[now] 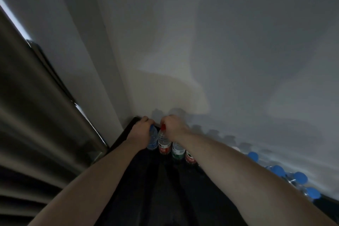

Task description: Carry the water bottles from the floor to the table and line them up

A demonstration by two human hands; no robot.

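Two hands [141, 130] [174, 126] at frame centre. Four bottles [164, 143] below them; at least four blue caps [278, 170] lower right.

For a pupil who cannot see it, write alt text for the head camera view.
Two bare hands grip bottle tops on a dark table by a white wall: the left hand on a blue-capped bottle, the right hand on a red-capped bottle. More bottles line the wall rightward.
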